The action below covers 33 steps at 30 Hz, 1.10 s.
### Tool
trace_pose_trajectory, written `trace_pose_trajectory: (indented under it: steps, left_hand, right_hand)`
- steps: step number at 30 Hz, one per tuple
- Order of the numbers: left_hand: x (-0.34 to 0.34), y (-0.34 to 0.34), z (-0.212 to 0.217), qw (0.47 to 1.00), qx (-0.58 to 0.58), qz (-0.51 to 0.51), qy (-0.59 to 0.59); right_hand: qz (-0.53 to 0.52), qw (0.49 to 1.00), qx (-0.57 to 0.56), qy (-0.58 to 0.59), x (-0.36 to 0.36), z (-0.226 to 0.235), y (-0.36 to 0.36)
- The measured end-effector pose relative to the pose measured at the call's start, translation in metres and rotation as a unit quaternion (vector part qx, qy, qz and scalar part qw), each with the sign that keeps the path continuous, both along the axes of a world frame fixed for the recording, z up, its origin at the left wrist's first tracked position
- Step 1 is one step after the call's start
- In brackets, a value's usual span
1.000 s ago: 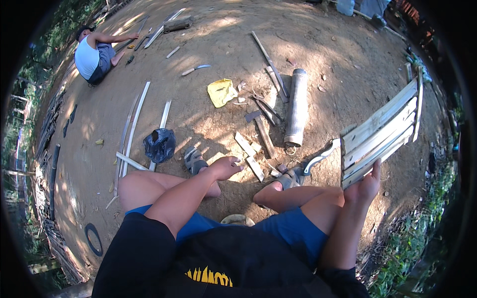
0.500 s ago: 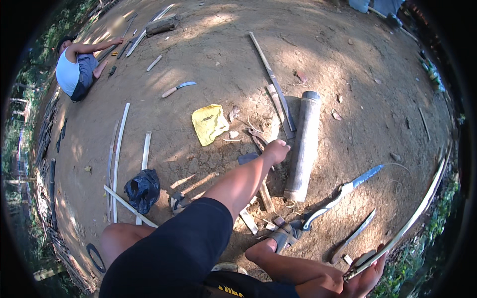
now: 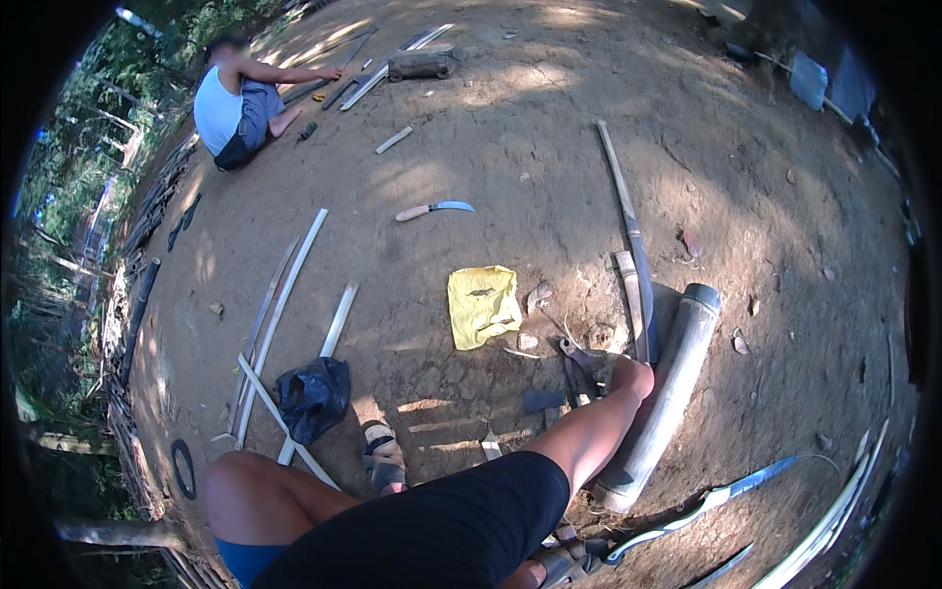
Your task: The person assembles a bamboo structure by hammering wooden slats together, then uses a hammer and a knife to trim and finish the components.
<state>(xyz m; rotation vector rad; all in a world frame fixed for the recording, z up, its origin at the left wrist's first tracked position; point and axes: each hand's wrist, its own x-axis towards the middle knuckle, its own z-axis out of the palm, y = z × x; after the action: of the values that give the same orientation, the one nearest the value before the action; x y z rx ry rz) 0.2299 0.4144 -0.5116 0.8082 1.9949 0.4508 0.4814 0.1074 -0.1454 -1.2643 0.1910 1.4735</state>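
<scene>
The left hand (image 3: 633, 377) rests on a long, pale grey bamboo tube (image 3: 662, 398), grip unclear; the right hand is out of view.

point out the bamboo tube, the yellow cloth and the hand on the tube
bamboo tube (image 3: 677, 378): head view, middle of its side
yellow cloth (image 3: 481, 306): head view, centre
left hand (image 3: 633, 375): head view, back of the hand
</scene>
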Motion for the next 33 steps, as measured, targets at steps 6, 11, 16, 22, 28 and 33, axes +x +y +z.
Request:
trace_pose_trajectory:
  steps: [6, 11, 16, 22, 28, 33]
  left_hand:
    - [-0.001, 0.009, 0.000, 0.995, 0.021, 0.089, -0.035]
    - [-0.039, -0.026, 0.005, 0.985, 0.085, 0.145, -0.045]
    - [-0.085, -0.116, 0.081, 0.936, 0.168, 0.222, -0.217]
    - [-0.216, -0.235, 0.018, 0.884, 0.208, 0.319, -0.271]
    - [-0.242, -0.256, 0.004, 0.853, 0.148, 0.403, -0.295]
    - [-0.229, -0.255, 0.013, 0.819, 0.095, 0.442, -0.353]
  right_hand:
    - [0.014, 1.000, 0.012, 0.009, 0.003, -0.001, -0.001]
    - [0.063, 0.995, -0.027, -0.071, -0.029, 0.002, 0.019]
    - [0.080, 0.985, -0.040, -0.146, -0.059, 0.009, 0.023]
    - [0.151, 0.972, -0.035, -0.178, -0.088, 0.024, 0.019]
    - [0.210, 0.955, -0.011, -0.211, -0.114, 0.034, 0.008]
    - [0.182, 0.958, -0.042, -0.216, -0.157, 0.055, 0.000]
